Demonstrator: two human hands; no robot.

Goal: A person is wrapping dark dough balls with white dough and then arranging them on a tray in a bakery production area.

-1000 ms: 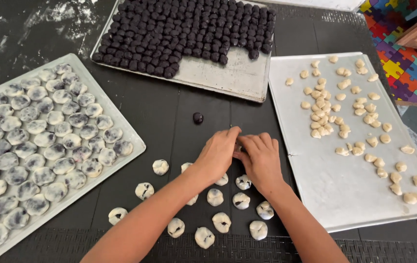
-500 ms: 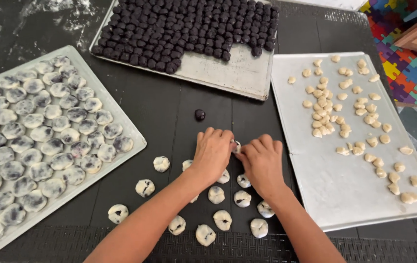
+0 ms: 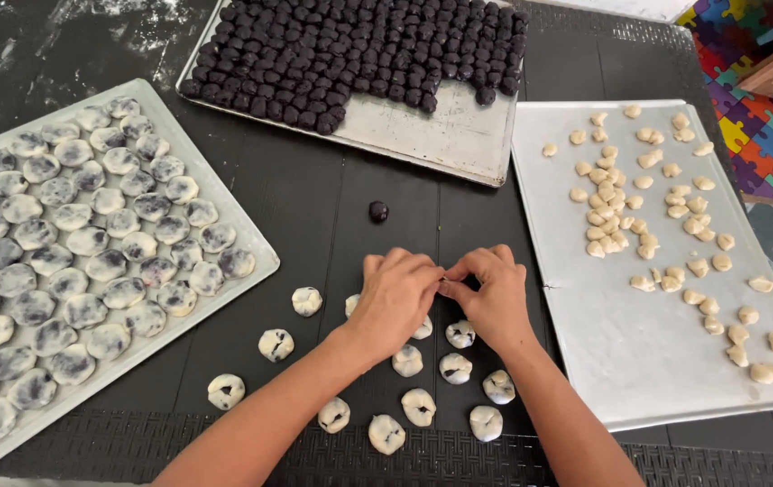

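Left hand [image 3: 394, 298] and right hand [image 3: 492, 296] meet fingertip to fingertip, pinching a mostly hidden dough piece [image 3: 445, 287] above filled dough balls [image 3: 456, 368].

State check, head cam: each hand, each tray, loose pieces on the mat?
left hand: fingers pinched, meeting the right.
right hand: pinching a small piece, mostly hidden.
dark-ball tray: partly filled.
left tray: nearly full.
right tray: scattered pale bits.
wrapped pieces: loose on mat.
lone dark ball: unwrapped.

Bare counter [image 3: 314, 212] open around lone dark ball [image 3: 378, 212]; trays left [image 3: 256, 248], beyond [image 3: 459, 144], right [image 3: 531, 180] of it; filled dough pieces [image 3: 407, 361] crowd nearer side.
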